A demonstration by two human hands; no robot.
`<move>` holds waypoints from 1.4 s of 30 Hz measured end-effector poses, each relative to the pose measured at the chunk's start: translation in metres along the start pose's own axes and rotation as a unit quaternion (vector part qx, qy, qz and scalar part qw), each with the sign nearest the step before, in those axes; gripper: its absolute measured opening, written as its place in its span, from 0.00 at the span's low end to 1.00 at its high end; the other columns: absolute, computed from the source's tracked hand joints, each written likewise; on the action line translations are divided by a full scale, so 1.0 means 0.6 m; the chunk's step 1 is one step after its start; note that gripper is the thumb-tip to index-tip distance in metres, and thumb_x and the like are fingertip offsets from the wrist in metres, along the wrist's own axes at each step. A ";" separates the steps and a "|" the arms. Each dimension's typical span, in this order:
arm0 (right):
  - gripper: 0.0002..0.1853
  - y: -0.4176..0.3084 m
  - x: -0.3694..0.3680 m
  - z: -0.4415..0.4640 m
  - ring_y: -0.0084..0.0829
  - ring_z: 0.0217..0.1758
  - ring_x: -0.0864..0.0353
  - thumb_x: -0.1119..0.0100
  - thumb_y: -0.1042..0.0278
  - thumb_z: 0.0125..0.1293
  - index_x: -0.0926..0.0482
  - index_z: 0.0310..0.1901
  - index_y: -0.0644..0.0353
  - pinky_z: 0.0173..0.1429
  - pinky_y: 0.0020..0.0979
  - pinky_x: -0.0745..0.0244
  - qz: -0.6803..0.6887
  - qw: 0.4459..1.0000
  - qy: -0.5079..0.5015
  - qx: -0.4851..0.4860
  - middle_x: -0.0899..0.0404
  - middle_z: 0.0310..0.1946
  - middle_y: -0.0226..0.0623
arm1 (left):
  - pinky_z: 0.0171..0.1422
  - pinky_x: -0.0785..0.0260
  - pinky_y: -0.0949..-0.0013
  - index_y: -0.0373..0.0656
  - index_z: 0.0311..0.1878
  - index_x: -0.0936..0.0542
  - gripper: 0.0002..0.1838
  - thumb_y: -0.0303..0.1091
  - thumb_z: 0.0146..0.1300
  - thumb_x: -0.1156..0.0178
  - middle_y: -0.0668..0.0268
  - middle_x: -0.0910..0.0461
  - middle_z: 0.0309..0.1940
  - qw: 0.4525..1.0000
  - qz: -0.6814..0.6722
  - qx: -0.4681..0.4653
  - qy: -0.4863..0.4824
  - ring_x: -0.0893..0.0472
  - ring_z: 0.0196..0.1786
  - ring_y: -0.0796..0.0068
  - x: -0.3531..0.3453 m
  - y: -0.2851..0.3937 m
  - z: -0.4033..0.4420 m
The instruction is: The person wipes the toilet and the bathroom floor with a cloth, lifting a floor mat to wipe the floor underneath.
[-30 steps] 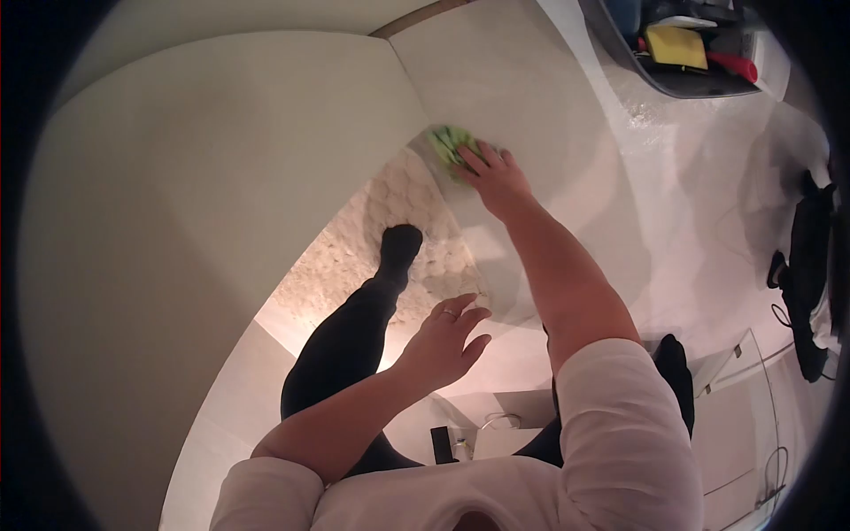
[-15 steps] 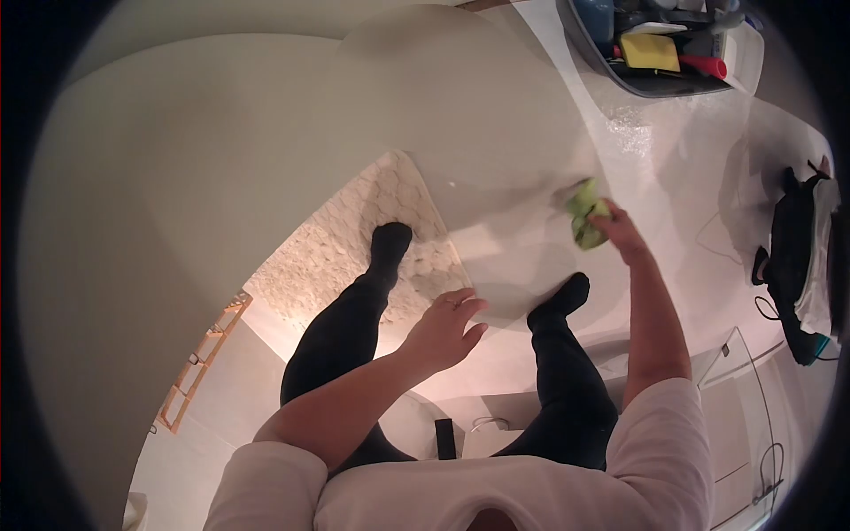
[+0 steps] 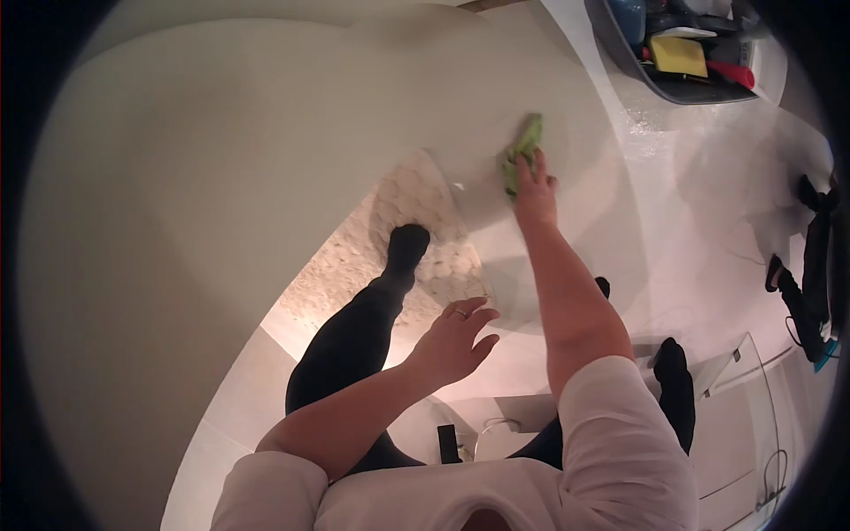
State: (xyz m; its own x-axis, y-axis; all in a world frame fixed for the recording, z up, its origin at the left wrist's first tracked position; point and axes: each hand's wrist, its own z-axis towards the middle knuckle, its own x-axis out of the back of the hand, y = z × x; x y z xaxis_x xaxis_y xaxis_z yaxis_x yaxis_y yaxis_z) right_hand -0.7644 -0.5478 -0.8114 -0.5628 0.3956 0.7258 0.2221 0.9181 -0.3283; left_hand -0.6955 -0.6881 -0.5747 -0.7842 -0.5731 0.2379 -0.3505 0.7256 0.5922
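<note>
A green cloth (image 3: 524,155) lies crumpled on the pale smooth surface (image 3: 584,133), under the fingers of my right hand (image 3: 537,190), whose arm is stretched forward. My left hand (image 3: 452,345) hovers with its fingers apart and a ring on one finger; nothing is in it. Below and beyond it is a textured cream mat (image 3: 412,190), with my dark-socked foot (image 3: 408,246) on it.
At the upper right stands a grey bin (image 3: 651,84) with a yellow sponge (image 3: 678,56) and a red-handled item (image 3: 735,74). Dark clothing or a bag (image 3: 810,274) is at the right edge. A glass panel (image 3: 739,398) is at the lower right.
The right hand and cloth went from the mat's far corner out to the right, then back leftward and forward. The left hand has barely moved and stays open.
</note>
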 end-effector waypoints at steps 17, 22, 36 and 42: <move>0.11 -0.013 0.020 0.020 0.30 0.56 0.35 0.48 0.67 0.53 0.22 0.39 0.48 0.56 0.30 0.31 -0.211 0.855 -0.091 0.464 0.29 0.47 0.19 | 0.62 0.41 0.58 0.44 0.52 0.31 0.19 0.38 0.59 0.46 0.53 0.34 0.55 1.000 0.001 0.003 -0.003 0.35 0.58 0.52 0.021 -0.004 -0.002; 0.12 0.134 0.007 -0.051 0.32 0.53 0.32 0.46 0.71 0.50 0.21 0.38 0.52 0.57 0.30 0.33 -0.235 0.855 -0.219 0.408 0.24 0.39 0.25 | 0.61 0.40 0.58 0.44 0.53 0.32 0.19 0.39 0.59 0.47 0.52 0.34 0.55 0.999 0.027 -0.020 0.001 0.34 0.58 0.51 0.000 -0.009 0.000; 0.27 0.383 0.245 -0.050 0.38 0.45 0.23 0.52 0.91 0.45 0.32 0.51 0.62 0.49 0.33 0.27 0.592 0.774 -0.096 -0.204 0.26 0.41 0.39 | 0.59 0.38 0.59 0.44 0.51 0.30 0.18 0.40 0.60 0.47 0.54 0.33 0.55 0.999 0.007 0.005 -0.037 0.33 0.57 0.53 -0.027 -0.001 0.001; 0.21 0.314 0.170 0.079 0.32 0.43 0.23 0.46 0.79 0.50 0.29 0.49 0.62 0.45 0.32 0.28 0.323 0.902 0.162 -0.235 0.25 0.40 0.38 | 0.58 0.37 0.60 0.47 0.53 0.31 0.19 0.42 0.60 0.47 0.56 0.32 0.55 0.998 0.026 0.023 -0.045 0.32 0.57 0.55 -0.029 -0.005 0.011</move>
State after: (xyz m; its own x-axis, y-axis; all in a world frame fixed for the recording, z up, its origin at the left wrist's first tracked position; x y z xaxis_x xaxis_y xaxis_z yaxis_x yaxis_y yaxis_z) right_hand -0.8177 -0.3354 -0.8281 0.0503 0.7678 0.6388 0.7759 0.3727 -0.5091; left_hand -0.6842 -0.6778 -0.5857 -0.8443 -0.4986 0.1962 -0.3290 0.7714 0.5446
